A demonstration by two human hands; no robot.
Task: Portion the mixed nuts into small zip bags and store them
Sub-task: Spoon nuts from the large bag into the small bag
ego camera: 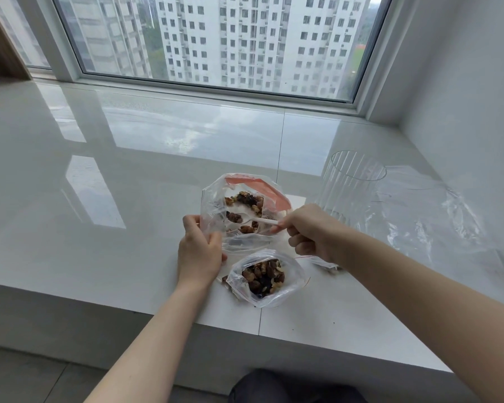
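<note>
Left hand pinches the near-left rim of the big bag, fingers curled on the plastic, keeping the mouth wide. Right hand is closed round the white spoon; handle runs left from those fingers, roughly level, bowl inside the bag w/ a few nuts on it. Rest of the mixed nuts sit just beyond the bowl.

Key relation: small zip bag lies on the tabletop directly below-left of the right fingers, mouth open, already part full. Short swing toward the body should get the scoop there, I'd say; right hand's nearer.

Clear ribbed jar and loose plastic off to the right. No readable labels or writing, only red zip strips.
</note>
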